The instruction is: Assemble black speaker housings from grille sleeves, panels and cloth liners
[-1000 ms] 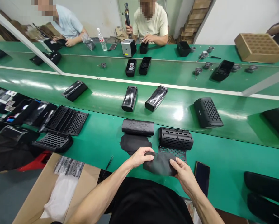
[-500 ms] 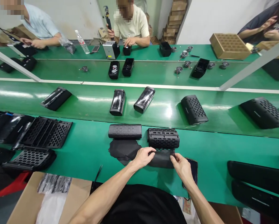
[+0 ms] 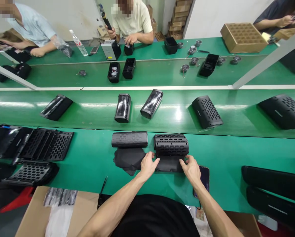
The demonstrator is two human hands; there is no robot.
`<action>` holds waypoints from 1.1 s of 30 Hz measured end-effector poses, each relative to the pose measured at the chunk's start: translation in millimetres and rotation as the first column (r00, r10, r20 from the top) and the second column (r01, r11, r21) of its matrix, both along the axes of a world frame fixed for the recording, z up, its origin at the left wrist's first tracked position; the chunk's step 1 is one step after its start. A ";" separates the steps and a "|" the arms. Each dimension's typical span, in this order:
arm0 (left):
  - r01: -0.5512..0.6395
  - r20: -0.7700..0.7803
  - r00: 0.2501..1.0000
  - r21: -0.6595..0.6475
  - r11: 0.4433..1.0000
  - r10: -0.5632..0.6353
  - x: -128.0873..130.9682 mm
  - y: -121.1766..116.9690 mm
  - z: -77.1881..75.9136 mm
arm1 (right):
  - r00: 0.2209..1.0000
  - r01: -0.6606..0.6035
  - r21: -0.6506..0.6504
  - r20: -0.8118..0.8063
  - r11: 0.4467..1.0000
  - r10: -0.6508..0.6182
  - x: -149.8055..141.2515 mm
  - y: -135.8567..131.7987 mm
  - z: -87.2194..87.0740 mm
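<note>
Blk cloth [image 3: 169, 163], smooth, flat on surface [image 3: 221, 184], just below slotted blk shell [image 3: 171, 144]. L hand [image 3: 148, 164] + R hand [image 3: 189, 167] at its ends, fingers part-curled; grip can't tell. Bottle [image 3: 78, 42] w/ red label, text unreadable.

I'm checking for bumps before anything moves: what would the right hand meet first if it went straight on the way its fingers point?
Probably the slotted black casing, just beyond the right hand's fingertips, though their height above the green tabletop is unclear.

Bright, even light; white glare streaks the glossy green surface [image 3: 100, 112]; edges stretch.
</note>
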State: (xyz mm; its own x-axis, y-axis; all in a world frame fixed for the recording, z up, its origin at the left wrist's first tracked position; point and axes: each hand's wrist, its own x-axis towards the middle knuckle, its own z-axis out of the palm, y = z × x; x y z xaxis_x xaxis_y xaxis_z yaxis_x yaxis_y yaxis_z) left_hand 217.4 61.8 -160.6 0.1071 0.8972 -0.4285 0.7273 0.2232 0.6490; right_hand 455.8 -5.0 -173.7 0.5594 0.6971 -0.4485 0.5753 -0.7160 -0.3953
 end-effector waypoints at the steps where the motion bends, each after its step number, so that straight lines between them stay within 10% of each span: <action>1: 0.003 0.013 1.000 -0.005 1.000 -0.002 1.4 2.1 -1.6 | 1.000 0.008 0.005 -0.009 1.000 -0.008 1.0 1.4 -1.6; 15: -0.028 0.498 0.859 -0.177 0.984 0.114 -39.4 -19.0 9.7 | 0.826 0.231 0.172 -0.555 0.958 -0.100 -12.9 -35.6 16.0; 23: -0.034 0.694 0.682 -0.287 0.957 0.233 -53.4 -31.6 52.0 | 0.703 0.227 0.172 -0.710 0.959 -0.039 -29.8 -54.0 73.0; 29: 0.021 0.755 0.585 -0.378 0.926 0.295 -67.1 -33.0 94.1 | 0.702 0.145 0.192 -0.711 0.971 0.036 -34.5 -58.5 110.5; 33: -0.018 0.769 0.584 -0.307 0.952 0.259 -66.9 -36.5 100.4 | 0.922 0.071 0.470 -0.367 0.880 0.121 -47.2 -55.3 122.5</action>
State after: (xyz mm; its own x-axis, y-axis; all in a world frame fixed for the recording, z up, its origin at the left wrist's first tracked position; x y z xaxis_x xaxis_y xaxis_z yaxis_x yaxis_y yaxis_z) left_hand 150.5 25.3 -60.2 0.3944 0.8106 -0.4329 -0.1057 0.5079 0.8549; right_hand 408.6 -60.4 -51.2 0.3951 0.8873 -0.2378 0.3292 -0.3784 -0.8651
